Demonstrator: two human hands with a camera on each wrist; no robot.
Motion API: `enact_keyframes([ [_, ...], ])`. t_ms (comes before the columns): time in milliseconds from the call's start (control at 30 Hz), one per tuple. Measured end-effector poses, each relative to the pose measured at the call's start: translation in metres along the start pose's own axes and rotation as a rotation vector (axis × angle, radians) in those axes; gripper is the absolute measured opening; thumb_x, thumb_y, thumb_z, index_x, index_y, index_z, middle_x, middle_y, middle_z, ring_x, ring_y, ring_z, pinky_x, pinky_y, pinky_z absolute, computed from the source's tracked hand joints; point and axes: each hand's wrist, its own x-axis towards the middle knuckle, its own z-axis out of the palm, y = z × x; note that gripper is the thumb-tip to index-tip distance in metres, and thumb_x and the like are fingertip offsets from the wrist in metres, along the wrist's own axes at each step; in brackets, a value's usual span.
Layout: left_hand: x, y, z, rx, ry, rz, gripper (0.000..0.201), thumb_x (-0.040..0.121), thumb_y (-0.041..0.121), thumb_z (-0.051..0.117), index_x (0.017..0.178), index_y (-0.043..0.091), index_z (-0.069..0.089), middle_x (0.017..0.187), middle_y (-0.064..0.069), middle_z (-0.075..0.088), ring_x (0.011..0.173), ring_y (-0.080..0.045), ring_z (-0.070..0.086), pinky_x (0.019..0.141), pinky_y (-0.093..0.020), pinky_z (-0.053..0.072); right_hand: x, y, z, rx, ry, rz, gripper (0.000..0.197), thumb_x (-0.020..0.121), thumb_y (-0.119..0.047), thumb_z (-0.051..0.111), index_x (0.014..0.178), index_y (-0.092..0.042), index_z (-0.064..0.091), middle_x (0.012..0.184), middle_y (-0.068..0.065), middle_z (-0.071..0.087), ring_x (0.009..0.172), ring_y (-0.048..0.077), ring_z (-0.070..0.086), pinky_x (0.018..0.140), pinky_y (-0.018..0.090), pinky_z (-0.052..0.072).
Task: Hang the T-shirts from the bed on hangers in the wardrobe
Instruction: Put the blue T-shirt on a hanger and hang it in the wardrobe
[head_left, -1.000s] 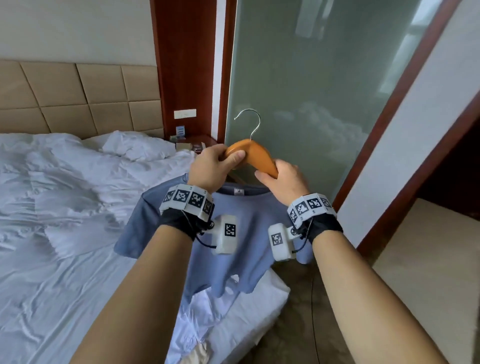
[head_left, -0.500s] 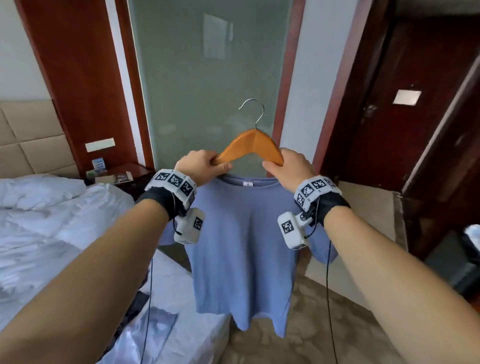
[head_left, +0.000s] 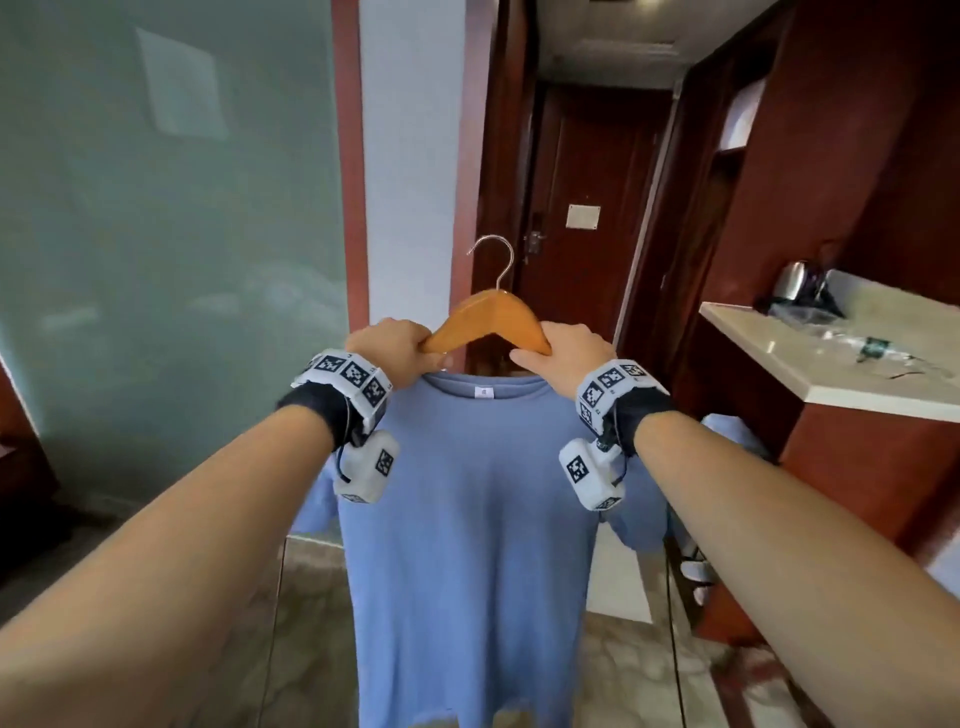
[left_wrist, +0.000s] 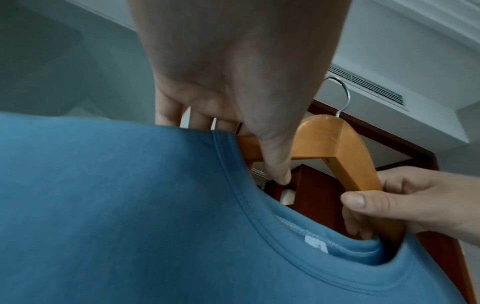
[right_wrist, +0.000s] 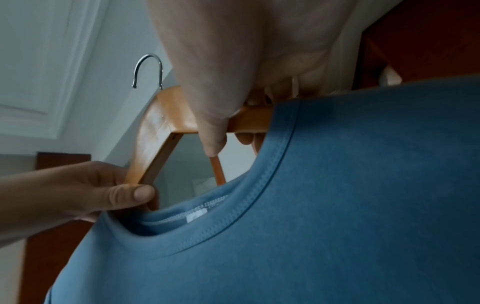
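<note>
A blue T-shirt (head_left: 467, 519) hangs full length from a wooden hanger (head_left: 493, 319) with a metal hook (head_left: 496, 254), held up in front of me. My left hand (head_left: 395, 348) grips the hanger's left arm at the shirt's shoulder. My right hand (head_left: 561, 353) grips the right arm the same way. In the left wrist view the hanger (left_wrist: 337, 148) pokes out of the shirt's collar (left_wrist: 246, 201), thumb under the wood. The right wrist view shows the hanger (right_wrist: 155, 131) and collar (right_wrist: 259, 195) mirrored. The wardrobe and bed are out of sight.
A frosted glass wall (head_left: 171, 234) fills the left. A dark wooden door (head_left: 576, 223) stands straight ahead down a short hallway. A white countertop (head_left: 831, 353) with a kettle (head_left: 792, 283) and small items juts in at the right. Patterned floor lies below.
The view has swung right, away from the bed toward the hallway door. Both hands keep their grip on the hanger, and the shirt now hangs straight down clear of the bed.
</note>
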Motion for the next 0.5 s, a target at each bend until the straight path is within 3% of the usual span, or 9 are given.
enact_keyframes([
  [167,0.105,0.027,0.012,0.043,-0.014,0.083,0.041,0.09,0.065,0.054,0.096,0.026,0.064,0.087,0.001,0.062,0.086,-0.022,0.06,0.075,-0.034,0.046,0.068,0.047,-0.016,-0.215,0.019,0.093,0.037,0.088,-0.068,0.052,0.089,-0.031,0.058,0.084,-0.003,0.062,0.082,0.024,0.062,0.075,0.035,0.051],
  [267,0.159,0.043,0.02,0.063,-0.033,0.158,0.039,0.092,0.063,0.053,0.089,0.025,0.061,0.076,0.004,0.056,0.079,-0.019,0.056,0.07,-0.032,0.039,0.102,0.072,-0.021,-0.285,0.013,0.137,0.039,0.09,-0.067,0.051,0.089,-0.029,0.058,0.078,-0.006,0.056,0.079,0.022,0.058,0.07,0.032,0.044],
  [333,0.191,0.051,0.029,0.064,-0.048,0.196,0.039,0.092,0.063,0.053,0.088,0.025,0.061,0.079,0.002,0.059,0.081,-0.02,0.059,0.068,-0.031,0.04,0.122,0.091,-0.019,-0.271,0.004,0.163,0.039,0.09,-0.066,0.053,0.089,-0.028,0.06,0.079,-0.006,0.058,0.078,0.021,0.058,0.069,0.031,0.043],
  [500,0.265,0.073,0.062,0.038,-0.069,0.251,0.041,0.088,0.066,0.055,0.084,0.027,0.063,0.078,0.002,0.063,0.075,-0.019,0.063,0.064,-0.03,0.045,0.173,0.145,-0.007,-0.242,-0.031,0.241,0.041,0.086,-0.066,0.056,0.093,-0.026,0.064,0.087,-0.001,0.065,0.082,0.023,0.063,0.071,0.033,0.048],
])
